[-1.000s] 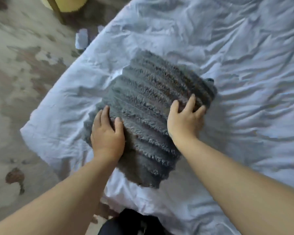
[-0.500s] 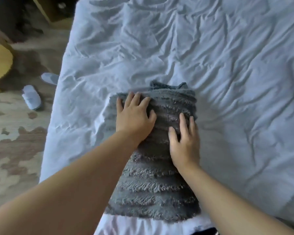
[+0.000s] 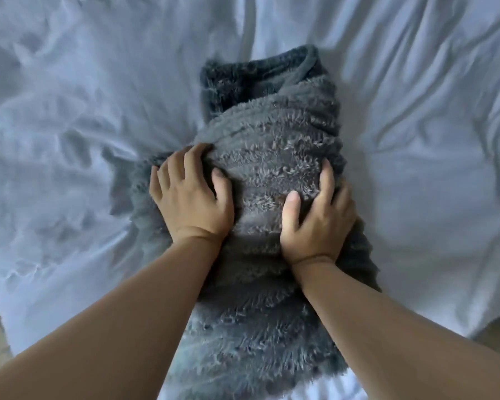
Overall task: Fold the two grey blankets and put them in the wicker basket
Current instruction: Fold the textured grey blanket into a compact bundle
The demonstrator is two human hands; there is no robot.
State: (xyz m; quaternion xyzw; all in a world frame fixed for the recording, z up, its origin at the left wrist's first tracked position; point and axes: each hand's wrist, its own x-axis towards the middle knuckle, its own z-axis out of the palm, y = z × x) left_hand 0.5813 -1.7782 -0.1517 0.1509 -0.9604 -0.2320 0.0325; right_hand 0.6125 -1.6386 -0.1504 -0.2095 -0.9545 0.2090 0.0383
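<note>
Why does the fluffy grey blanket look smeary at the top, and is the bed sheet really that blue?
Head view: the far end of the grey blanket is smeared, probably camera motion; the left hand and right hand gripping it look sharper. Head view: dim, cool light leaves the bed sheet bluish, with soft shadows in its wrinkles.
</note>
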